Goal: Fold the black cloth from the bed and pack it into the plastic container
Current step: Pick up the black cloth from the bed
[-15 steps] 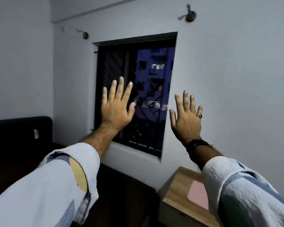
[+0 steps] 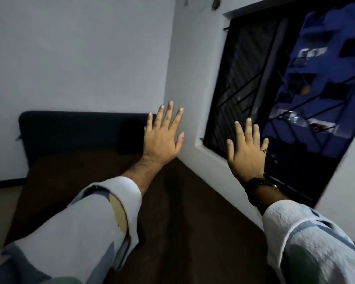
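Note:
Both hands are raised in front of me with fingers spread, palms away, holding nothing. My left hand [image 2: 162,136] is over the far end of the bed, near the room's corner. My right hand [image 2: 247,148] is in front of the window sill; it wears a ring and a dark beaded bracelet. A dark brown bed surface [image 2: 74,181] stretches below my arms. A black shape [image 2: 131,138] stands against the headboard; whether it is the cloth is unclear. No plastic container is in view.
A dark padded headboard [image 2: 70,130] runs along the far wall. A barred window [image 2: 285,95] fills the right wall, its sill close beside the bed. Pale floor [image 2: 2,210] shows at the left of the bed.
The view has swung left and down: the window moved to the right, the bed and headboard came into view, and the wooden side table dropped out. Both hands stay raised and spread.

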